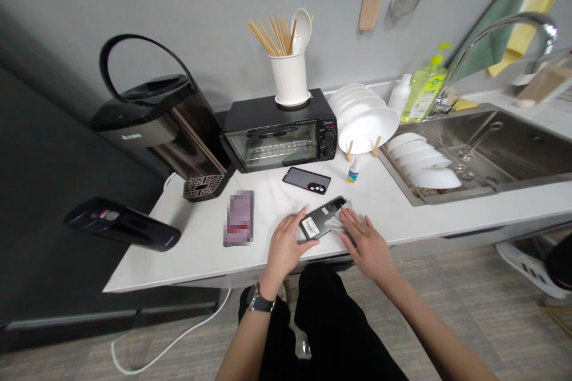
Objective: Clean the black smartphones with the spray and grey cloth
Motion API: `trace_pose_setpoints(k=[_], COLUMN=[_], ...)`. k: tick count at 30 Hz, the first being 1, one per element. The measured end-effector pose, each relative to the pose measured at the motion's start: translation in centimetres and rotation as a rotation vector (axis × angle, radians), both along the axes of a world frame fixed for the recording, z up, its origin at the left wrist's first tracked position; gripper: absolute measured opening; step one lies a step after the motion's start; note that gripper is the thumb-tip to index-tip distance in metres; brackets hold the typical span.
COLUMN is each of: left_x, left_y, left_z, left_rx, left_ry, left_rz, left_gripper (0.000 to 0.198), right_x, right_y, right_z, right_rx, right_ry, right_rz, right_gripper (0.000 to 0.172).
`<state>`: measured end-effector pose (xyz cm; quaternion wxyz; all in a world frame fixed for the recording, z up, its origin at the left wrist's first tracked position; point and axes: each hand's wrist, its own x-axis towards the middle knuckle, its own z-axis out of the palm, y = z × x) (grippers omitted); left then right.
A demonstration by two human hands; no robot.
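Note:
A dark smartphone (320, 220) with a white label on it lies back up on the white counter, its camera end pointing away to the right. My left hand (286, 244) grips its near left end between thumb and fingers. Under the fingers of my right hand (364, 238) is a thin whitish wipe (333, 224), pressed on the phone's right part near the cameras. Just beyond the phone rests a black-rimmed phone case (307, 180). A small white bottle with a blue and yellow label (353, 171) stands to the right of the case.
A toaster oven (279, 131) carries a white utensil pot (289, 77). Left are a tall black drinks machine (165, 125), a dark cylinder (125, 226) and a blurred-out purple item (239, 218). Racked plates (369, 128) and a sink (513, 152) occupy the right. The counter's front edge is near me.

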<state>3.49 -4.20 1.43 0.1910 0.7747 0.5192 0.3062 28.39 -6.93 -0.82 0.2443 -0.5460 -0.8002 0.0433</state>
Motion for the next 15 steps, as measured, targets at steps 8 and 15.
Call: trace_pose_setpoints(k=[8,15], left_x=[0.0,-0.2], left_y=[0.0,0.0], left_z=[0.3,-0.1], left_rx=[0.011,0.029], left_ry=[-0.003,-0.001], left_rz=[-0.007,-0.027], left_gripper=[0.088,0.079], right_x=[-0.9,-7.5], right_y=[4.4,3.1], right_z=[0.0,1.5], right_rx=[0.045,-0.026], right_ry=[0.011,0.064], right_rz=[-0.129,0.110], right_gripper=[0.063,0.065])
